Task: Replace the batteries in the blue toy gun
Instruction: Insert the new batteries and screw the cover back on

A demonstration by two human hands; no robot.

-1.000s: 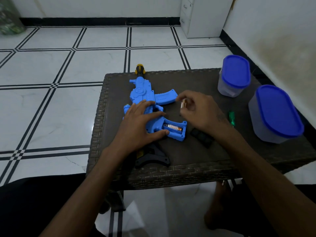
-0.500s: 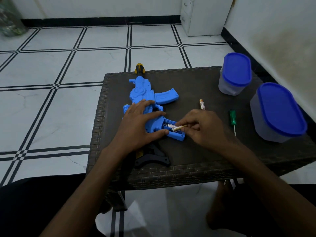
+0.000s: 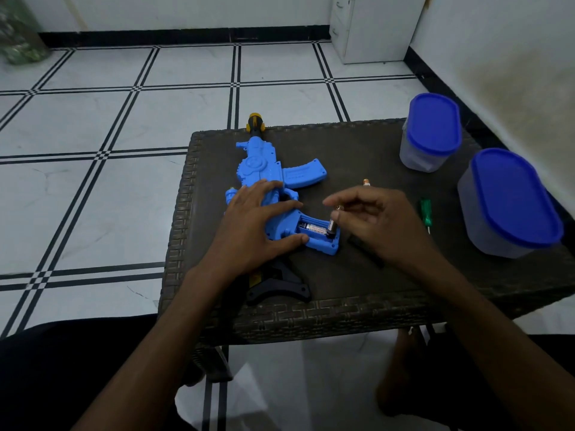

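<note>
The blue toy gun [image 3: 273, 172] lies on the dark wicker table [image 3: 357, 309], muzzle pointing away from me. My left hand [image 3: 252, 225] lies spread over its middle and holds it down. The battery compartment [image 3: 320, 241] in the grip is uncovered, and one battery [image 3: 311, 227] lies inside it. My right hand [image 3: 376, 219] pinches a second battery [image 3: 332, 224] between thumb and fingers. That battery stands nearly upright, with its lower end in the right end of the compartment. A third, loose battery [image 3: 366, 182] rests on the table beyond my right hand.
A green-handled screwdriver [image 3: 425, 211] lies right of my right hand. Two containers with blue lids [image 3: 434, 126] [image 3: 513, 197] stand at the table's right side. A black piece [image 3: 357, 242], mostly hidden, lies under my right hand. The gun's black stock [image 3: 280, 286] reaches the near edge.
My right hand left one battery on the table, reached into the compartment and pinched another. That battery has tipped up from lying flat to nearly upright. My left hand stayed put.
</note>
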